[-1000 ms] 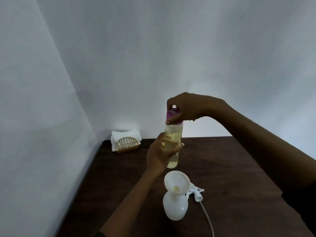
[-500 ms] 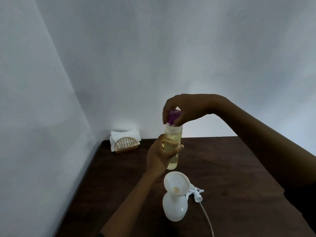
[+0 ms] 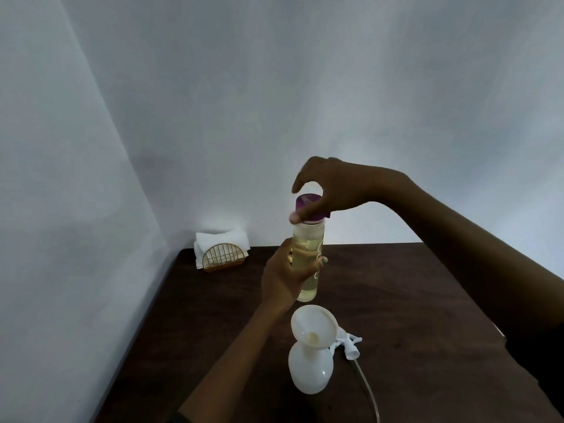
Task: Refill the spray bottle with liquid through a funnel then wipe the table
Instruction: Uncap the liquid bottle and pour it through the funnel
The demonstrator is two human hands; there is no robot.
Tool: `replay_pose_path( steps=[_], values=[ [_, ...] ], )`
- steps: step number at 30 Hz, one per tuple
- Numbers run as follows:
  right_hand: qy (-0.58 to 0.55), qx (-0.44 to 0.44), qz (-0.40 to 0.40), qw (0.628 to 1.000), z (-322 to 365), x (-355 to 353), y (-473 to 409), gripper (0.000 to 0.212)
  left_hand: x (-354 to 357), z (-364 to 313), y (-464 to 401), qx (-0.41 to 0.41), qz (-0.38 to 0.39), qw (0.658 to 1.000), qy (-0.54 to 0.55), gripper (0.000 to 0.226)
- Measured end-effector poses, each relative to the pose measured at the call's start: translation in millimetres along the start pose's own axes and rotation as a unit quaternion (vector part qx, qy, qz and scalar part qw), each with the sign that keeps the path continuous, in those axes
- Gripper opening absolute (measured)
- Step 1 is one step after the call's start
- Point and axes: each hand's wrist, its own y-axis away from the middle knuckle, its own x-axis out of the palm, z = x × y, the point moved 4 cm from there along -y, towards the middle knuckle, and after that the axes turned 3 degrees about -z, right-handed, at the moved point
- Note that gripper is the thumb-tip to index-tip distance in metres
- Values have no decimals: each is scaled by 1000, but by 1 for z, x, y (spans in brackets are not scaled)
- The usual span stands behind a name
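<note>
Two hands share one clear bottle (image 3: pixel 306 264) of pale yellow liquid, held upright in the air above the dark table (image 3: pixel 412 300). The left hand (image 3: pixel 282 277) wraps its fingers round the bottle's middle, and the right hand (image 3: pixel 328 187) curls thumb and fingers over the purple cap (image 3: pixel 308 206) from above.

Just below and nearer the camera, the white spray bottle (image 3: pixel 311 367) stands with a white funnel (image 3: pixel 314 326) seated in its neck. The funnel leans a little to the left rather than sitting square. The removed sprayer head (image 3: pixel 349 346) lies just beside it, with its tube (image 3: pixel 367 389) trailing toward the near edge.

The main risk is probably a spill. If the cap comes free suddenly, the bottle could jerk and slop, since it looks nearly full. A descending wrist or the bottle's base could also clip the tilted funnel and tip the light spray bottle, which has a narrow footing.

Room is generous to the right and behind, where the tabletop is bare. The left table edge runs close along the wall, with a napkin holder (image 3: pixel 221 254) well apart in the far corner. The near edge is out of view, so clearance there cannot be judged.
</note>
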Motion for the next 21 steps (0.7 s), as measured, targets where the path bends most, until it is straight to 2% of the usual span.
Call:
replay_pose_path(
  steps=[2,6,9,11,12,16,18,21],
  values=[
    [-2,24,-8,1000,-1,4,-4,56,0,0,-1,1,-1,1000,-1,68],
    [-32,-37,41,998,4,5,0,24,1,3,-2,7,-3,1000,-8,52],
    [-48,-42,64,996,5,4,3,42,1,4,0,6,-1,1000,-1,59],
    [2,-2,28,1000,1,7,-2,61,1,3,0,6,-2,1000,0,67],
    [10,13,11,1000,-1,9,-6,61,1,3,0,7,-4,1000,0,68],
    [-31,-24,24,999,-1,10,-4,26,0,4,0,5,-3,1000,-2,70],
    [-45,-52,53,996,4,9,2,33,1,5,1,0,1,1000,3,69],
    [-10,-16,37,999,1,10,0,64,3,4,0,2,1,1000,-3,70]
  ],
)
